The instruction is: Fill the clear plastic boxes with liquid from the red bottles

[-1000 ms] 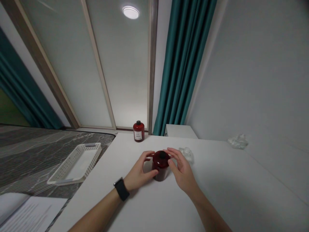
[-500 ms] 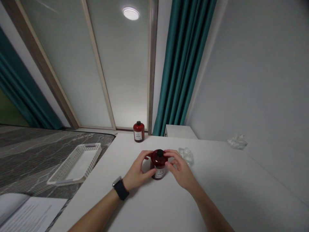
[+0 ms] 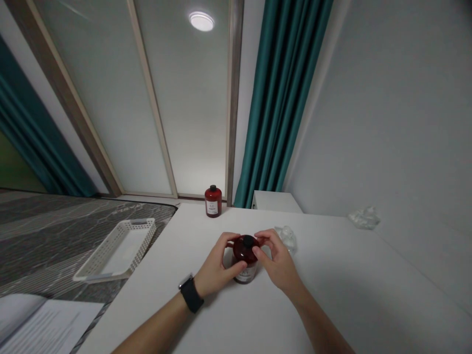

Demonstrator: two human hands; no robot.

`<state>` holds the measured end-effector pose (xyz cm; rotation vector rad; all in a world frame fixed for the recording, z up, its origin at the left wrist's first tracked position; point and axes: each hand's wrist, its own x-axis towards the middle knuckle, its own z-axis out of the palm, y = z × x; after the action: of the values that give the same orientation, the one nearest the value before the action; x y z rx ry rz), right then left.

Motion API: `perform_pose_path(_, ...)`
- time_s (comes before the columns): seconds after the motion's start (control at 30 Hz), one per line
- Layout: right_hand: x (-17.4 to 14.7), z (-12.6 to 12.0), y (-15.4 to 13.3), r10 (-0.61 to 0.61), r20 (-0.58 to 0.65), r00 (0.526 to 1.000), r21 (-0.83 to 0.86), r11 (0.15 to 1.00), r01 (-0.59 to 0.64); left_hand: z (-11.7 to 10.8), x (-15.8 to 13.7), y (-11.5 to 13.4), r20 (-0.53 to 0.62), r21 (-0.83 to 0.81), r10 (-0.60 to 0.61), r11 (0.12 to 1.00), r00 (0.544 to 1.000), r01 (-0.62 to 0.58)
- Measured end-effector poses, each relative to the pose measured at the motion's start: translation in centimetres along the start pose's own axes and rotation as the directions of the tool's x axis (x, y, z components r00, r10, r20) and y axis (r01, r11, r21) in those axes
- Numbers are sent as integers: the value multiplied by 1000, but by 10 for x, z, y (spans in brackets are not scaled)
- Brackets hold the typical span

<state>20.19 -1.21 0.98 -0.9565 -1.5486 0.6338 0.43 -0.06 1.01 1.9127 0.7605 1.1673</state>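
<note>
Here, the right hand (image 3: 277,263) at the near bottle (image 3: 243,252) partly hides crumpled plastic (image 3: 288,238).

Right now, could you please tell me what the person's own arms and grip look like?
The left grip and right grip are ungloved hands, and the forearms show no sleeves. A watch with a wide black strap and a metallic-looking case is on the left wrist; nothing is seen worn on the right wrist.

On table (image 3: 250,319), front bottle (image 3: 244,251) between left hand (image 3: 214,270), right hand (image 3: 280,265); from it, rear bottle (image 3: 213,200) at eleven o'clock; near wad (image 3: 287,238), far wad (image 3: 364,218) at two. Off table, basket (image 3: 143,246) at nine.
</note>
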Motion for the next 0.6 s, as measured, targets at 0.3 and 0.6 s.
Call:
perform_pose_path(0.3, 1, 11, -5, 112, 47, 993, 242, 963, -120, 6, 0, 3, 28, -137, -135, 981, 991, 137)
perform_pose_path(0.6, -1, 17, -12, 78, 8, 997, 194, 978, -78, 16, -4, 12, -44, -113, -162, 981, 986, 156)
